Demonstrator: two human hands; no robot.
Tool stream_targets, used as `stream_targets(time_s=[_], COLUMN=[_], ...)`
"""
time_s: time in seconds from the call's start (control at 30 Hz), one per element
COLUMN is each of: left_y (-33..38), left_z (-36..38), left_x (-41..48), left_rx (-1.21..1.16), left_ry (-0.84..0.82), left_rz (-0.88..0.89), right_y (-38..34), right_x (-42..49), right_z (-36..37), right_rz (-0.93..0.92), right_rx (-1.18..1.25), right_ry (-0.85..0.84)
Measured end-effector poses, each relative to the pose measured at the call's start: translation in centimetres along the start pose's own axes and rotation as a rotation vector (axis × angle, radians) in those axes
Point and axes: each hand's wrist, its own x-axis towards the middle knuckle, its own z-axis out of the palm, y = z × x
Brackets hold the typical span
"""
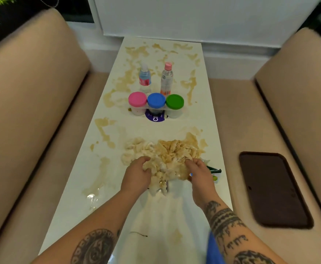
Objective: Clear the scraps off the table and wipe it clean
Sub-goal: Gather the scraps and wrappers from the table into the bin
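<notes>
Both of your hands are on the pile of soaked paper towels (167, 157), which lies just ahead of you on the white surface (117, 130). Your left hand (136, 174) curls its fingers round the pile's near left edge; your right hand (197, 172) pinches the near right edge. The wad spreads wider across the surface than it runs away from you, so it sits between your hands, neither one clearly nearer.

Brown stains run further up the surface, around the two bottles (156, 77) and three lidded jars (156, 103), well beyond your reach from this grip.

Under your right hand a small green-and-white wrapper (216, 173) is mostly hidden, and you cannot tell what it is. Something blue (214, 250) by your right forearm is cut off at the bottom edge.
</notes>
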Motion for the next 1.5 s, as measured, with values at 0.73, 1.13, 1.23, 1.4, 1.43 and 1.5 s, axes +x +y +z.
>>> stream_targets(time_s=[0.73, 1.13, 1.23, 1.4, 1.43, 1.5], left_y=[0.7, -3.3, -3.9, -4.2, -4.1, -3.7], left_z=[-1.4, -1.2, -0.7, -0.3, -0.3, -0.3], left_x=[-1.1, -4.5, -4.3, -2.4, -1.7, -0.5], left_rx=[-1.105, -0.619, -0.579, -0.496, -0.453, -0.327], left_ry=[0.312, 0.298, 0.290, 0.274, 0.277, 0.275], left_rz=[-0.655, -0.428, -0.396, -0.356, -0.346, -0.312], right_y=[2.3, 8.7, 8.6, 7.1, 6.7, 5.6], right_x=[0.0, 1.8, 1.7, 0.3, -0.3, -1.8], right_z=[-0.1, 3.8, 3.6, 2.5, 2.2, 1.5], right_rz=[0.340, -0.468, -0.508, -0.400, -0.332, -0.189], right_rx=[-0.123, -1.415, -1.360, -0.964, -0.838, -0.601], right_ry=[-0.121, -0.407, -0.379, -0.383, -0.365, -0.296])
